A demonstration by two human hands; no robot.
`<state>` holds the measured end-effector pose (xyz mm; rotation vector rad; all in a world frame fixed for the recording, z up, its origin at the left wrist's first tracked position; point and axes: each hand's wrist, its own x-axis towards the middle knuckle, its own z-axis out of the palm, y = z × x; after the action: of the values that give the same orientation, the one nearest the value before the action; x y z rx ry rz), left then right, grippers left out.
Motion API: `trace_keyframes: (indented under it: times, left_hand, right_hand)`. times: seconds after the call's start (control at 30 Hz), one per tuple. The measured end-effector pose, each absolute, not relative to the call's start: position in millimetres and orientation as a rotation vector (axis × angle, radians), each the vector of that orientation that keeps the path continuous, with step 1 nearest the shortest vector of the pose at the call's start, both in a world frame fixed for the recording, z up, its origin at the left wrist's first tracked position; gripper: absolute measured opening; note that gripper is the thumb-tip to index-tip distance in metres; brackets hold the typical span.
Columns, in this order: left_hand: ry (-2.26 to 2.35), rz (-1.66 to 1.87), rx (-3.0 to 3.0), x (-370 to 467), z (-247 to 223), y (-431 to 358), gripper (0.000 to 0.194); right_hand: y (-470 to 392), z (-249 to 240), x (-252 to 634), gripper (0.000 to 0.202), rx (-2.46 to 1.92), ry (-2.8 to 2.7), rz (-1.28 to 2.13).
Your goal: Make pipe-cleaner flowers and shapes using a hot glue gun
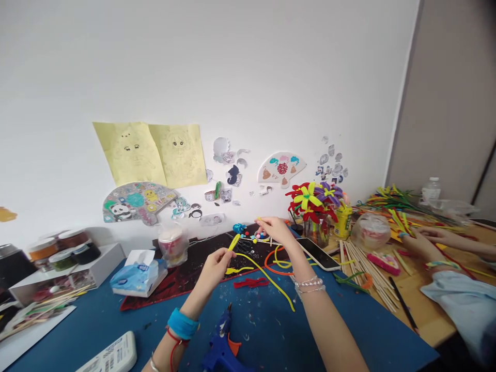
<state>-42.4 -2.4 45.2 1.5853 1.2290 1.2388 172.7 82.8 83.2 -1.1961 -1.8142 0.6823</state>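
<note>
My left hand (217, 268) is closed in a pinch on a folded yellow pipe cleaner (234, 242), whose looped end points up above the fingers. From near that hand, a long yellow strand (277, 285) curves right and down over the table. My right hand (276, 230) is raised further right, its fingers pinched together with a bit of yellow at the tips; what it holds is too small to make out. Below the hands lie short red pipe cleaners (251, 283) and an orange pipe cleaner (267, 262). A blue glue gun (222, 343) rests between my forearms.
A phone (318, 254) lies beside my right forearm, before a jar of pipe-cleaner flowers (315, 206). Wooden sticks (368, 276) lie to the right. Another person's hands (422, 243) hold pipe cleaners there. Tissues (138, 273) and a white case (112, 356) are on the left.
</note>
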Motion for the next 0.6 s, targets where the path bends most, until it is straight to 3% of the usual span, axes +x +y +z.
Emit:
trace_keyframes:
  times: [0.2,0.3,0.4,0.6]
  left_hand:
    - [0.981,1.399,1.367,-37.9,47.4,-5.2,0.031]
    - [0.932,1.475,1.33,-36.5,55.7,-10.5,0.03]
    - [0.854,1.475,1.282,-32.6,65.9,-21.3,0.028]
    - [0.743,1.287,1.227,-19.7,78.7,-46.0,0.023]
  right_hand:
    - [43.9,111.5,147.6,0.038,-0.79,-1.633,0.829]
    - [19.2,127.8,146.7,0.021,-0.267,-1.321,1.379]
    - [2.1,136.5,145.9,0.011,-0.025,-1.169,1.718]
    - [7.8,127.2,121.0,0.008,-0.035,-1.113,1.66]
